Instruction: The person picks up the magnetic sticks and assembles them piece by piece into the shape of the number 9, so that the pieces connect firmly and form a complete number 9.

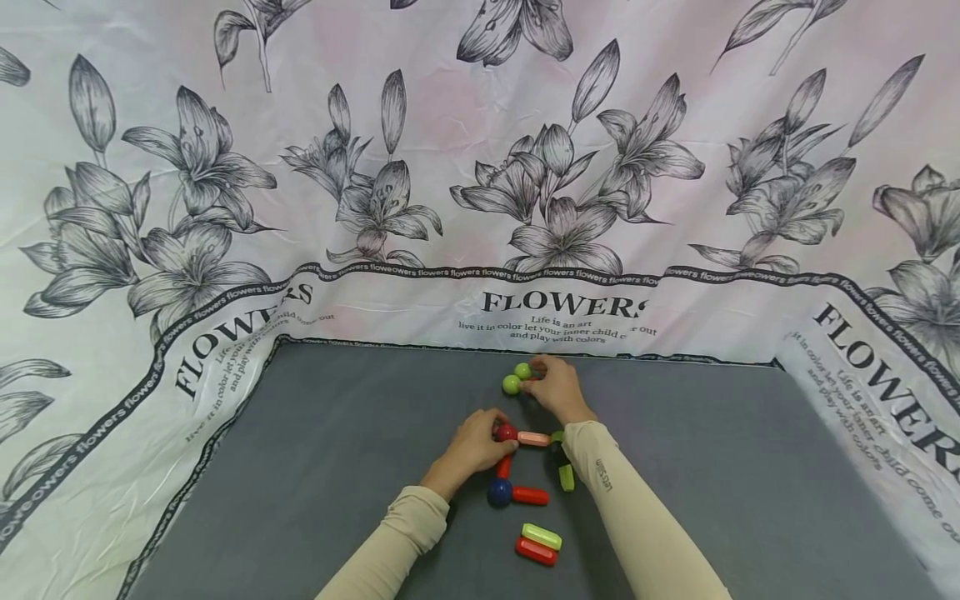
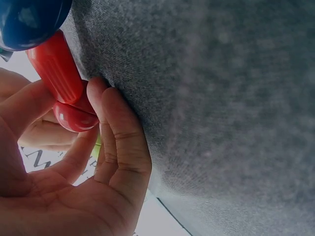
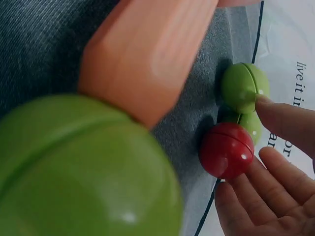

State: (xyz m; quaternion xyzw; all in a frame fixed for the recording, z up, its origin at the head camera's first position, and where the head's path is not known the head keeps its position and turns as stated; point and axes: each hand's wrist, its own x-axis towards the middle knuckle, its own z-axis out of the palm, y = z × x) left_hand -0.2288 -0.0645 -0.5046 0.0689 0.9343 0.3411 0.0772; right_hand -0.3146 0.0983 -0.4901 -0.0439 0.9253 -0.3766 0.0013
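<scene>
My left hand (image 1: 474,442) grips a red ball (image 1: 506,432) at one corner of a toy frame of balls and rods. From that ball, a peach rod (image 1: 533,438) runs to a green ball (image 3: 93,172), and a red rod (image 2: 56,69) leads to a dark blue ball (image 1: 499,492). Another red rod (image 1: 530,496) extends rightward from the blue ball. Farther back, my right hand (image 1: 557,390) reaches around a second red ball (image 3: 226,150) beside two green balls (image 1: 512,384). Its thumb overlaps one green ball in the right wrist view; its fingers are spread beside the red ball.
A yellow-green rod (image 1: 566,477) lies below my right sleeve, which partly hides that corner. Nearer the front, a loose yellow-green rod (image 1: 542,537) and a loose red rod (image 1: 536,551) lie side by side on the grey surface (image 1: 337,467). A flower-printed cloth (image 1: 420,308) borders it.
</scene>
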